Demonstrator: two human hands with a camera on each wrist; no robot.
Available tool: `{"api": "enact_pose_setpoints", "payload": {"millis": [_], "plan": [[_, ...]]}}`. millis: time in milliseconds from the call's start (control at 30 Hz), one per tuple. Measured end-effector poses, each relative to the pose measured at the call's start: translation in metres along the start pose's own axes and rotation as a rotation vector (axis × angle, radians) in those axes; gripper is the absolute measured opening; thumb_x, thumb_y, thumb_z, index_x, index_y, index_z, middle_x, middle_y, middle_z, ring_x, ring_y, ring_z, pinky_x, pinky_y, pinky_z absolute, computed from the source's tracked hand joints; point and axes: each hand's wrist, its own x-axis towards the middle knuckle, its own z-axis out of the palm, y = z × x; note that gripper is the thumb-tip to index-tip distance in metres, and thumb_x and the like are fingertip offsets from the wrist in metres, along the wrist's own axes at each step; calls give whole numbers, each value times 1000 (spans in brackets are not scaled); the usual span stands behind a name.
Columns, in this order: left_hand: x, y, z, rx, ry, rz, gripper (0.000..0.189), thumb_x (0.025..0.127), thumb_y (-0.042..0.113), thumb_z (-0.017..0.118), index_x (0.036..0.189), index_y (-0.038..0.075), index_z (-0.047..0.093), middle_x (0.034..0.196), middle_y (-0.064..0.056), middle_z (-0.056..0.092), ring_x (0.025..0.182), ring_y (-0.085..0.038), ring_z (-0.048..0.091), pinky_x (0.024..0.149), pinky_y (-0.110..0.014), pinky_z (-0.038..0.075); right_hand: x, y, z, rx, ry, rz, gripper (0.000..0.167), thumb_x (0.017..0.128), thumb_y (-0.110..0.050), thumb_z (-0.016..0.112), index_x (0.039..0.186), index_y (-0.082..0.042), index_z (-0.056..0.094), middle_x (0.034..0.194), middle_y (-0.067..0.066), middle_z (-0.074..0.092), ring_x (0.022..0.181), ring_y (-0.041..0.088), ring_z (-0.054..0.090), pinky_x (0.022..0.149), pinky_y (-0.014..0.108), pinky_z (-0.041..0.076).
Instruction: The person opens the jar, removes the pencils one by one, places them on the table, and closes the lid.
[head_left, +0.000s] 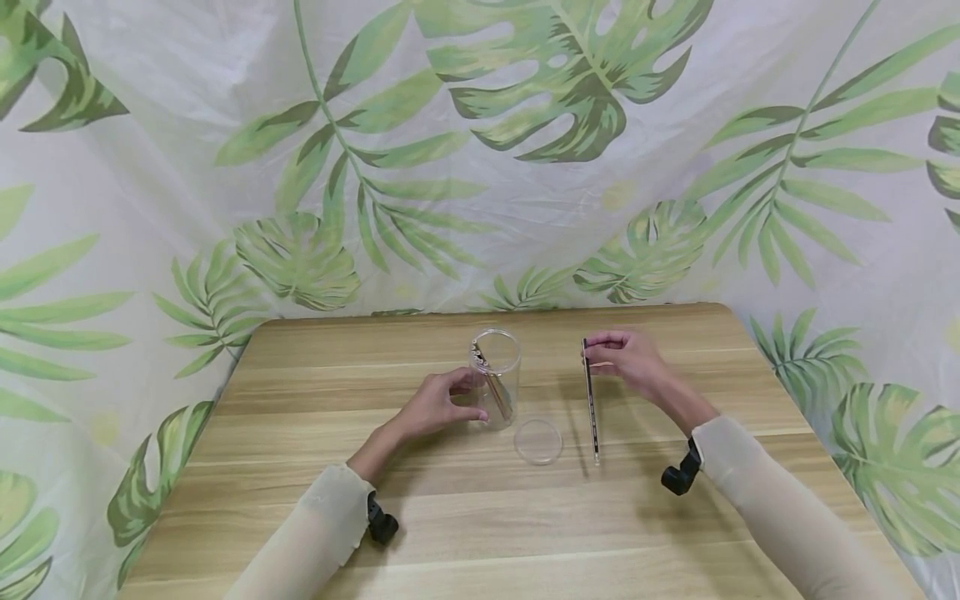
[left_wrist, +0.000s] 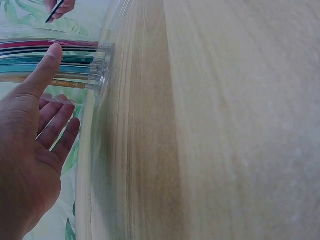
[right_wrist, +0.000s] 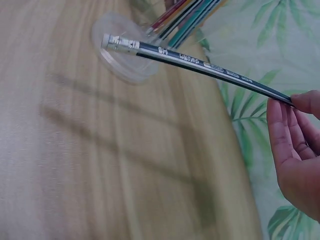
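Nearest, between the hands and just in front of them, a clear round lid [head_left: 538, 442] lies flat on the table. At its 11 o'clock, the open clear jar [head_left: 513, 383] stands upright, with the left hand [head_left: 435, 404] curled round its near-left wall at 9 o'clock, probably to steady it; how its fingers meet the far side is hard to tell. Several pencils [head_left: 498, 392] lean inside, eraser ends down. At the lid's 2 o'clock, the right hand [head_left: 628, 360] pinches a dark striped pencil [head_left: 591, 404] by its upper end, seemingly so that it hangs eraser down like the others, clear of the wood. The pale wood-grain table [head_left: 480, 525] runs back to 12 o'clock, where a leaf-print cloth [head_left: 525, 208] hangs.
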Motion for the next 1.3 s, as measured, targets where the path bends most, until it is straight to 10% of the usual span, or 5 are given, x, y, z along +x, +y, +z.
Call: {"api": "enact_pose_setpoints", "payload": {"millis": [1033, 1300], "plan": [[-1, 2, 0, 9, 4, 12, 66, 79, 24, 96, 134, 5, 67, 131, -11, 74, 121, -29, 70, 109, -40, 56, 14, 53, 14, -79, 57, 93, 32, 93, 12, 71, 122, 23, 61, 112, 29, 75, 82, 15, 76, 77, 28, 66], [-1, 1, 0, 16, 11, 10, 64, 79, 25, 96, 133, 5, 68, 130, -10, 74, 120, -29, 70, 108, -39, 56, 16, 59, 18, -131, 75, 89, 30, 91, 13, 72, 118, 22, 64, 100, 16, 79, 75, 12, 75, 74, 27, 66]]}}
